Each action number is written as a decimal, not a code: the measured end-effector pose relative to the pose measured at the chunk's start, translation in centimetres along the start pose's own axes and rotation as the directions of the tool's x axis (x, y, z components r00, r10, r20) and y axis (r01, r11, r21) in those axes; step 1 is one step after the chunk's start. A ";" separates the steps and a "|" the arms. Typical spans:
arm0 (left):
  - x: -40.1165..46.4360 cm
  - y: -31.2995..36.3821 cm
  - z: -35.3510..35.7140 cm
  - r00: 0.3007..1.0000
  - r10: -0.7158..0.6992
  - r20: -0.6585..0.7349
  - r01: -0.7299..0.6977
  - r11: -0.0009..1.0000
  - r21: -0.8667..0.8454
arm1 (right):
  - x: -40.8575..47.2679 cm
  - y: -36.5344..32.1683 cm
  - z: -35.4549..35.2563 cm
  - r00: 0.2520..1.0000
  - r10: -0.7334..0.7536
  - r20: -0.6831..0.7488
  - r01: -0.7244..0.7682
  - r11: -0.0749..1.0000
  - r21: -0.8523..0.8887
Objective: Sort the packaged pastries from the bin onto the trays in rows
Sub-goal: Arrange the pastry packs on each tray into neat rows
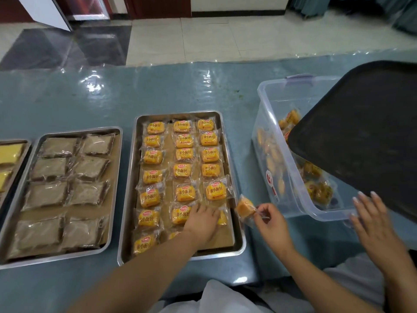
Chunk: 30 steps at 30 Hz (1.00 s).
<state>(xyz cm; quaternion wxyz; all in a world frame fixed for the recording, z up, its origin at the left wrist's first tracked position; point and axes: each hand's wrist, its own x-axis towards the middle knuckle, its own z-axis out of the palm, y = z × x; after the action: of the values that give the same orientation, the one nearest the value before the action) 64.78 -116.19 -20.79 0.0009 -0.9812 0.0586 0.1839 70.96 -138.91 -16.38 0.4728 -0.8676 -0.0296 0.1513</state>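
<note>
A blue surface (158, 91) carries steel trays and a clear bin (270, 123) at the right, part-covered by a tilted black tray (361, 136). The middle tray (129, 188) holds yellow pastries (184, 170) in three rows. The left hand (203, 219) lies flat, fingers spread, on the packs in the near rows. Just off that tray's right rim, the right hand (269, 220) pinches one pastry (244, 207) by its wrapper. A third hand (374, 220), unclenched, touches the bin's near rim.
</note>
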 end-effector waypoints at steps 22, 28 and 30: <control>-2.0 -2.8 2.5 0.960 0.234 -0.153 -0.262 0.943 -0.204 | -3.6 1.5 6.1 0.707 -0.261 0.658 0.674 0.532 -0.513; -2.6 -2.4 3.0 0.956 0.285 -0.071 -0.292 0.947 -0.137 | -2.4 1.4 5.7 0.673 -0.358 0.647 0.717 0.531 -0.452; -2.7 -2.4 2.8 0.954 0.291 -0.079 -0.298 0.950 -0.098 | -1.7 1.2 5.4 0.727 -0.327 0.603 0.672 0.516 -0.531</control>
<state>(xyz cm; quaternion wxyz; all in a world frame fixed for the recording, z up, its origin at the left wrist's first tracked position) 61.57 -113.41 -22.51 -0.0820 -0.9654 0.1941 0.1535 67.65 -135.57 -19.70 0.0962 -0.8744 -0.4456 0.1664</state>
